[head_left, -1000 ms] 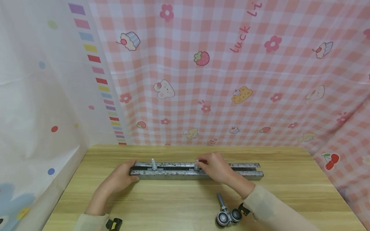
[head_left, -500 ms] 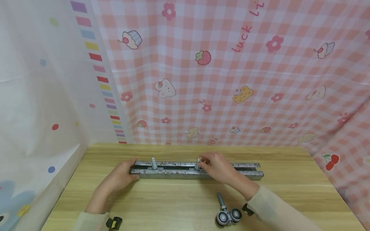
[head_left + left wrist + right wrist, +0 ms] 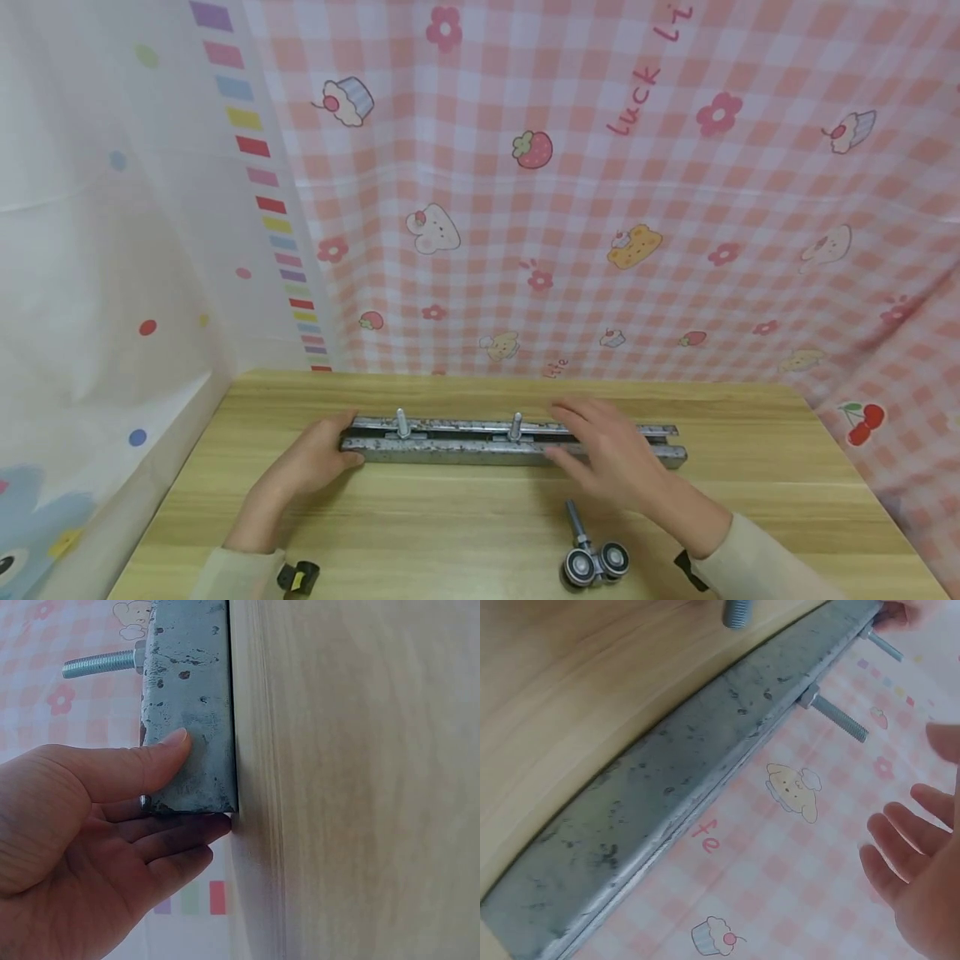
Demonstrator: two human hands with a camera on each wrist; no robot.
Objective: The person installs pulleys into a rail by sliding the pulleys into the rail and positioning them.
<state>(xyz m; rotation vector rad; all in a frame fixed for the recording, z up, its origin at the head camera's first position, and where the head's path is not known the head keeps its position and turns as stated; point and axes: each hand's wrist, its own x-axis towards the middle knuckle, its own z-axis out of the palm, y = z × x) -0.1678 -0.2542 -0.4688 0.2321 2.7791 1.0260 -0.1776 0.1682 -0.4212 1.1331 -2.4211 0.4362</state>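
While a checked cloth (image 3: pixel 570 183) hung behind, we saw the counter (image 3: pixel 420 533) bearing the rail (image 3: pixel 450 452), laid crosswise toward its far edge. Our left hand (image 3: pixel 315 454) gripped the rail's left end, thumb (image 3: pixel 154 765) on the near wall. Our right hand (image 3: pixel 611 454) hovered by the right half, fingers (image 3: pixel 904 836) spread, apart from the metal. Nearer us lay the roller (image 3: pixel 595 563); two bolts (image 3: pixel 517 427) rose from the rail.

— Where's each camera?
— Head view: above, looking forward and down on the table (image 3: pixel 420 533).
— And the wrist views?
— Much closer, tilted sideways; all three share the metal rail (image 3: pixel 191 712).
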